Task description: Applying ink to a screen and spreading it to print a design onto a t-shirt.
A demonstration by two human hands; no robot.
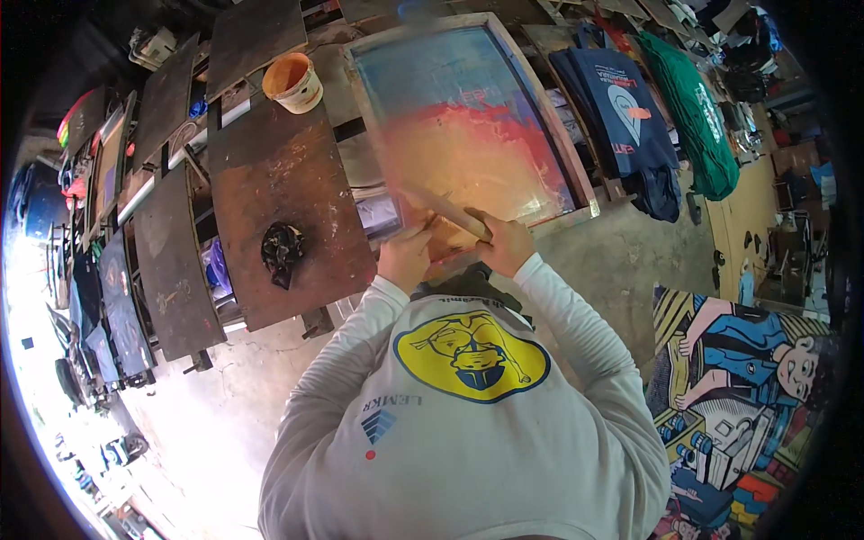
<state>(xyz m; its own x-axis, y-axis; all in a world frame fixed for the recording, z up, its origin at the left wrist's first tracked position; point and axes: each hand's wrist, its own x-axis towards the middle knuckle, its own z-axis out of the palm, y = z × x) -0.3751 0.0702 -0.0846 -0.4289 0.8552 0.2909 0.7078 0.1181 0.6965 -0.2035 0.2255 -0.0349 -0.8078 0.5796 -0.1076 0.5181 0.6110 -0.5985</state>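
A wooden-framed printing screen [423,30] lies in front of me, its mesh blue at the far end and smeared red and yellow nearer. Over its near part, a pale squeegee [443,209] slants from upper left to lower right. The fingers of my right hand [506,245] are wrapped round the squeegee's lower right end. My left hand [405,259] is closed at the screen's near left corner, close to the squeegee; what its fingers hold is hidden. Both forearms are in white sleeves.
Left of the screen, a brown board [279,198] carries an orange-stained bucket [293,85] and a crumpled black bundle [283,254]. More dark boards stand farther left. Dark blue bags [621,117] and green bags [691,117] are stacked at right. A painted mural [733,405] is lower right.
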